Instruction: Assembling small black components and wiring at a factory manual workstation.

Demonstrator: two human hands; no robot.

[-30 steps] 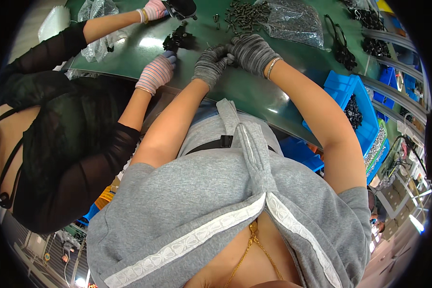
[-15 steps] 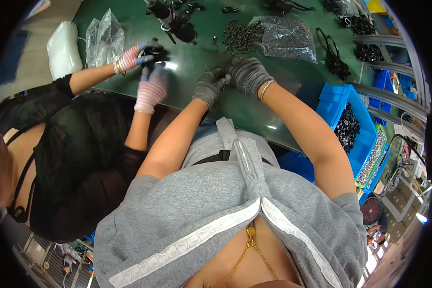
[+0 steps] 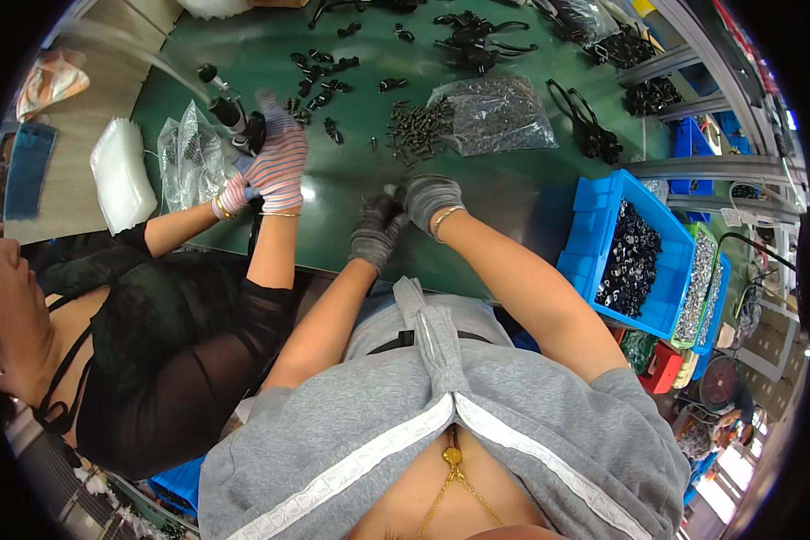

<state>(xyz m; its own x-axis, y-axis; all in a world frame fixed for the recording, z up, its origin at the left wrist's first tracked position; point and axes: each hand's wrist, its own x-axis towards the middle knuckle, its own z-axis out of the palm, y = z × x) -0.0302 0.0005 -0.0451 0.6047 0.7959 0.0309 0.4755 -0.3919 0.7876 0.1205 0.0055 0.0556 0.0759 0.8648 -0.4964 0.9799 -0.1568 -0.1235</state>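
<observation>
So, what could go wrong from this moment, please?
Screws lie loose just beyond the right hand; a careless sweep might scatter them.

The co-worker's hand and a black tool are left of the left hand; the arms could perhaps bump.

The person's two gloved hands meet with fingertips mostly hidden, so anything small between them might slip unseen.

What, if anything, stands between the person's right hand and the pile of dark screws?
Nothing visible blocks the way: green tabletop shows between the right hand and the pile of dark screws just beyond it. The clear plastic bag lies at the pile's right side, off that direct line.
</observation>
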